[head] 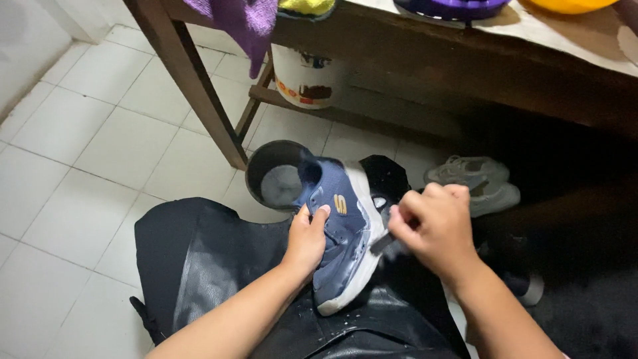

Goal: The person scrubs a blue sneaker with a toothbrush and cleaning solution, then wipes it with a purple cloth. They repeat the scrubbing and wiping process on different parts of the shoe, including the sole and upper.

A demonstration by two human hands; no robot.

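A navy blue sneaker (342,226) with a white sole lies on my lap over a black apron (199,259). It looks wet. My left hand (307,240) grips its upper side, thumb and fingers on the blue fabric. My right hand (435,226) is closed around a small dark object, likely a brush, pressed at the white sole edge; the object is mostly hidden by my fingers.
A dark round bucket (276,174) with water stands on the white tiled floor just beyond the shoe. A wooden table leg (193,80) rises at the left. A pale sneaker (475,179) lies under the table. A white tub (304,78) sits on a lower rail.
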